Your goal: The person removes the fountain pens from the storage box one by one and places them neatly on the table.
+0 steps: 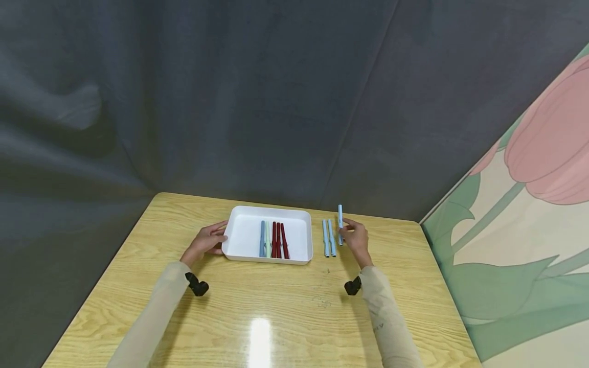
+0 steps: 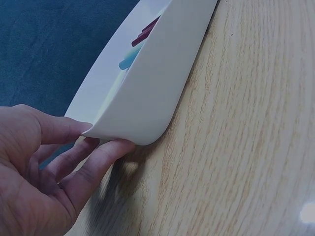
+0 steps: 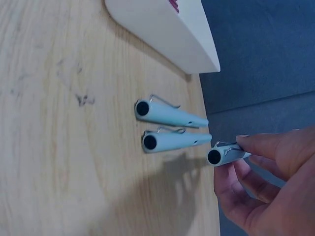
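Observation:
A white tray [image 1: 241,235] lies near the table's far edge. My left hand [image 1: 209,240] grips its left end, thumb at the rim and fingers beneath in the left wrist view. Inside lie a grey-blue pen [image 1: 262,238], a pale green pen [image 1: 268,238] and three dark red pens [image 1: 278,240], roughly parallel. To the tray's right, my right hand [image 1: 356,239] pinches a light blue pen [image 3: 227,154] between thumb and fingers, raised off the table in the right wrist view. Two more light blue pens [image 1: 325,238] with metal clips rest side by side between the tray and that hand.
The wooden table [image 1: 276,296] ends just behind the tray at a dark curtain [image 1: 257,112]. At the right hangs a cloth printed with a pink tulip [image 1: 552,133]. Small dark marks [image 3: 84,100] show on the tabletop near the loose pens.

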`<state>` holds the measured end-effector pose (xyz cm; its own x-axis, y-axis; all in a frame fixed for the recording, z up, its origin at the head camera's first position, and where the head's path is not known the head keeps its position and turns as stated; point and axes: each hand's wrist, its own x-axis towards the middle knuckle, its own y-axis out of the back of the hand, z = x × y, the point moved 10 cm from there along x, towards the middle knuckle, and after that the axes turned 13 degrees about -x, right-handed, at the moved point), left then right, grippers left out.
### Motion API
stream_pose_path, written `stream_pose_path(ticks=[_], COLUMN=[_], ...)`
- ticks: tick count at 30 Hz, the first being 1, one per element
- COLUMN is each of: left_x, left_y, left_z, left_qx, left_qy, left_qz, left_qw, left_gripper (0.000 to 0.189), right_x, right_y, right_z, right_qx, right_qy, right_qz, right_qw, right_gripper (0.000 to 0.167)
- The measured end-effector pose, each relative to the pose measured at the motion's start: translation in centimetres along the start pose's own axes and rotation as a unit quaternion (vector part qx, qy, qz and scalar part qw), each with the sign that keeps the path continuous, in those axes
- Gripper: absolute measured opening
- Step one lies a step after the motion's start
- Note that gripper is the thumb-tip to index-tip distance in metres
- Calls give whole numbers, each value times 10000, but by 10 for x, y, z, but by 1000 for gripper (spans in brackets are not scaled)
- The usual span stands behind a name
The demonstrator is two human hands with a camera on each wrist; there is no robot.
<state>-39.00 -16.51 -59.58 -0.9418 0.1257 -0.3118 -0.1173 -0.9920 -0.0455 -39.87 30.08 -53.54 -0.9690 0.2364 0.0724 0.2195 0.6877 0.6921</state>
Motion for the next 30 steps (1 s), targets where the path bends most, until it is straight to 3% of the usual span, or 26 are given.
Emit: stream_pose_path(ticks=[18,24,30], left_x=[-2,-4,-5], left_y=[2,0,1], left_z=[0,2,3], left_qx=[19,44,78], left_qy=[20,29,22], left_qz=[75,101,149], left_qw=[10000,9999,9999], left_gripper=[65,64,64], right_x=[1,3,2], right_y=[-14,-15,-15], right_z=[30,33,26], right_qx=[-838,-1092,-1179], right_qy=[-258,-436,-364], right_qz=[-71,-118,-132], right_qw=[9961,9930,9923], right_gripper=[38,39,39])
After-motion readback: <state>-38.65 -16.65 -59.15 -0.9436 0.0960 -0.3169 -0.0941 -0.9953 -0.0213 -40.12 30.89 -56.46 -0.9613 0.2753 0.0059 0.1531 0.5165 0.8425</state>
